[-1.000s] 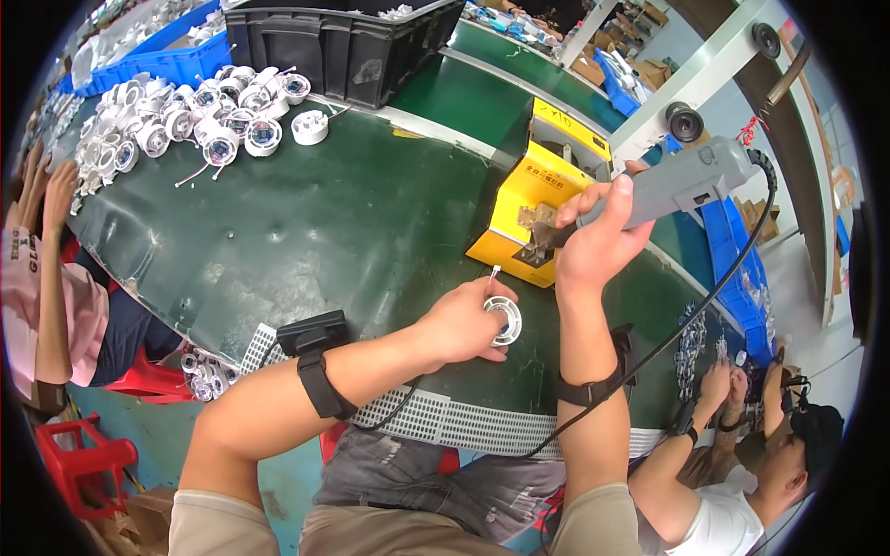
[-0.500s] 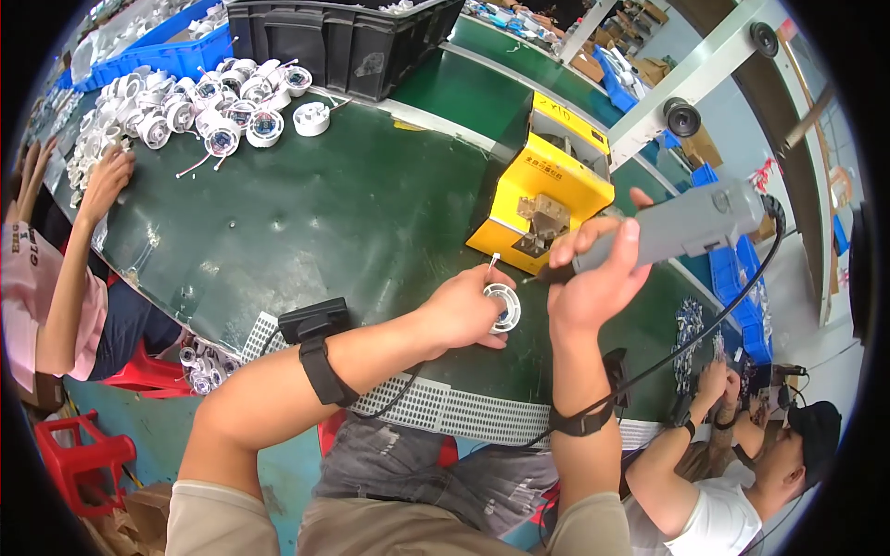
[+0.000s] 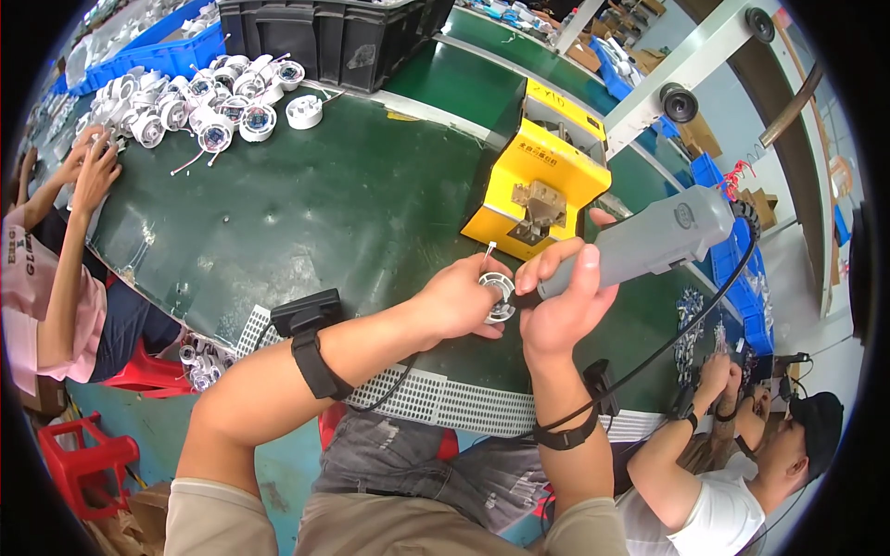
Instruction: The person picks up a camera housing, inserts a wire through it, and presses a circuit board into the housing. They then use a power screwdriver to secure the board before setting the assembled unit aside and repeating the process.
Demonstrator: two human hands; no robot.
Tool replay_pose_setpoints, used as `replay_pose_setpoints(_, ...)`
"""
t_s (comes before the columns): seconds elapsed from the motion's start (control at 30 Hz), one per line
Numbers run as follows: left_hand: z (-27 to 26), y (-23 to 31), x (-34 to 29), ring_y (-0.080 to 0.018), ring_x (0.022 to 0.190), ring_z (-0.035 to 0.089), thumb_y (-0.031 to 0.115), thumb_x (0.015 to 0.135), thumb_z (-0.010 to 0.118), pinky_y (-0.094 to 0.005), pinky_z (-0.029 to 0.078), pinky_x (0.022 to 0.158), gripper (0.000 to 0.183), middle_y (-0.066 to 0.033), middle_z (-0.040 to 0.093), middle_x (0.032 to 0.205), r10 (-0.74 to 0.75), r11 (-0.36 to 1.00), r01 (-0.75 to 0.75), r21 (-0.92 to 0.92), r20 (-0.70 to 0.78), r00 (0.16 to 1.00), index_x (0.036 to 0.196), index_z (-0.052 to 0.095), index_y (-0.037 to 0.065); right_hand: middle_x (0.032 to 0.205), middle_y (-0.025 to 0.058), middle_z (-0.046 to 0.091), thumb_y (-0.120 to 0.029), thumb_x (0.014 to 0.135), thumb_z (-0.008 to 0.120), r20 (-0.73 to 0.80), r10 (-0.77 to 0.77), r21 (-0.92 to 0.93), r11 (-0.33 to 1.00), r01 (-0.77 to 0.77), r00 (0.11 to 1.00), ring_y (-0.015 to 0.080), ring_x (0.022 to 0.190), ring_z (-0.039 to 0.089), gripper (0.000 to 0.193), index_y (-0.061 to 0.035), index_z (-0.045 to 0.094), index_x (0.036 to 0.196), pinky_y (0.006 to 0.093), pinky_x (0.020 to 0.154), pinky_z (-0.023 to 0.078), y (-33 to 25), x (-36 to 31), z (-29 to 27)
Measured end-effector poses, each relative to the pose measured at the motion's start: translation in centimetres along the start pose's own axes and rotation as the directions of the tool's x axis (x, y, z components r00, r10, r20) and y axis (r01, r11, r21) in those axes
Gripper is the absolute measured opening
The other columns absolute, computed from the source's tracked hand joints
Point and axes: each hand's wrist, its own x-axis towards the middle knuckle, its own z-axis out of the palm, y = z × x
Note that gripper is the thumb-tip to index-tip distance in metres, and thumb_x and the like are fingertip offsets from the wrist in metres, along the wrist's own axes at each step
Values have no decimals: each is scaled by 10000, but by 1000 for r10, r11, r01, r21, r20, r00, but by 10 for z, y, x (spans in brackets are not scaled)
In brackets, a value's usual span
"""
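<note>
My left hand (image 3: pixel 456 298) is closed around a small round white housing (image 3: pixel 502 306) with an open ring facing right. A short white lead with a plug (image 3: pixel 490 248) sticks up from it. In my right hand (image 3: pixel 567 301) is a grey electric screwdriver (image 3: pixel 649 239), its fingers wrapped round the front end. The driver's dark nose (image 3: pixel 527 298) is at the housing's ring; its tip is too small to make out. Just beyond both hands stands a yellow screw feeder (image 3: pixel 533 176) with a metal block on its front.
White round housings (image 3: pixel 222 107) with wired boards are heaped at the far left, before a black crate (image 3: pixel 306 42) and a blue bin (image 3: pixel 153 46). A black cable (image 3: pixel 681 334) runs from the driver past my right forearm. Co-workers sit at left and right.
My right hand has brought the electric screwdriver left and down, so its nose has reached the housing. My left hand has shifted slightly left, still holding the housing.
</note>
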Motion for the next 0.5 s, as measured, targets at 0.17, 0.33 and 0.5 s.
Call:
replay_pose_setpoints(0.17, 1, -5, 6, -208, 859, 655, 95, 953, 475, -330, 601, 726, 249, -131, 588, 1074, 55, 998, -55, 12, -21, 998, 1180, 505, -3, 645, 70, 451, -260, 963, 440, 53, -47, 29, 999, 46, 997, 149, 473, 470, 428, 14, 317, 1268, 280, 453, 444, 3, 0, -3)
replay_pose_setpoints(0.33, 5, -2, 3, -224, 923, 640, 71, 943, 477, -355, 602, 752, 245, -136, 577, 1087, 80, 997, -80, 20, 1, 997, 1173, 507, -9, 633, 62, 508, -294, 914, 535, 109, -69, 33, 997, 66, 992, 118, 476, 477, 472, 32, 349, 1201, 250, 459, 420, 4, -6, -5)
replay_pose_setpoints(0.5, -4, -5, 3, -250, 919, 643, 43, 943, 457, -375, 603, 779, 252, -143, 576, 1086, 91, 992, -97, 77, 78, 993, 1181, 501, -30, 671, 52, 517, -184, 922, 551, 149, -9, 174, 985, -17, 989, 116, 526, 507, 444, 25, 353, 1259, 243, 510, 438, 8, -12, -13)
